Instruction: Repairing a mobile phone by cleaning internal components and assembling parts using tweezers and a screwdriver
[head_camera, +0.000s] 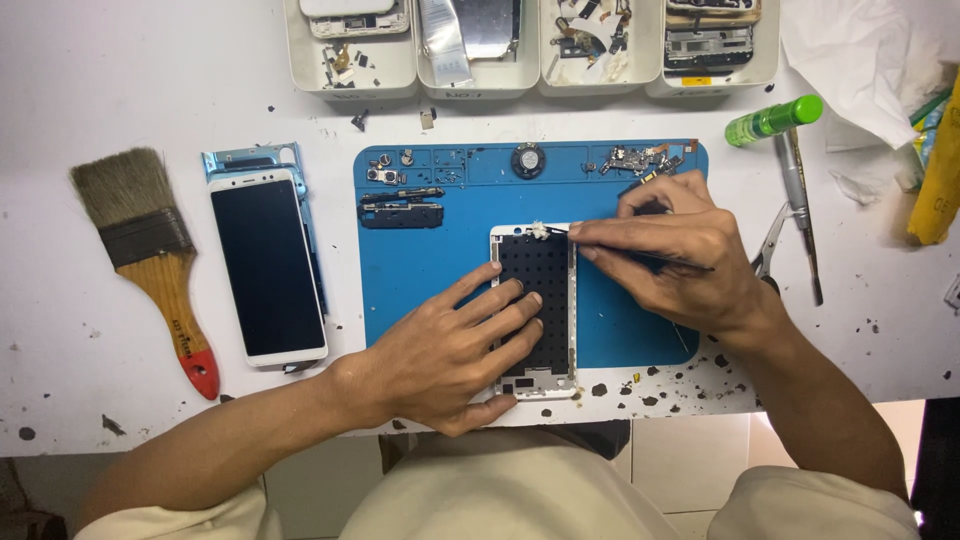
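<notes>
Phone frame (535, 305), white-edged w/ dark perforated inner panel, lies upright at centre of frame on the blue work mat (420, 270), its bottom end hanging just past the mat's lower edge, close to the tabletop (60, 330) front edge. Left hand (450, 350) lies flat, fingers spread, pressing on the frame's lower-left half; thumb tucks under by the bottom edge; it holds nothing. Right hand (665, 250) is pinched shut on a thin dark tool (660, 258), tip meeting a small whitish wad (540, 230) at the frame's top edge. Mat's upper strip carries small parts: a round speaker (528, 160), dark bar pieces (400, 208), flex bits (640, 160) at upper right. Free mat shows left of the frame and at lower right under the right wrist. Left of mat: an assembled phone (267, 265) w/ dark screen, near but apart from the mat edge; further left a paintbrush (150, 260), red-tipped handle. Top edge of frame: row of white bins (530, 80) w/ parts. Right of mat: green-capped bottle (775, 120), tweezers and slim tools (795, 220), crumpled tissue (860, 60) at upper right. Dark specks dot the tabletop's lower right.
</notes>
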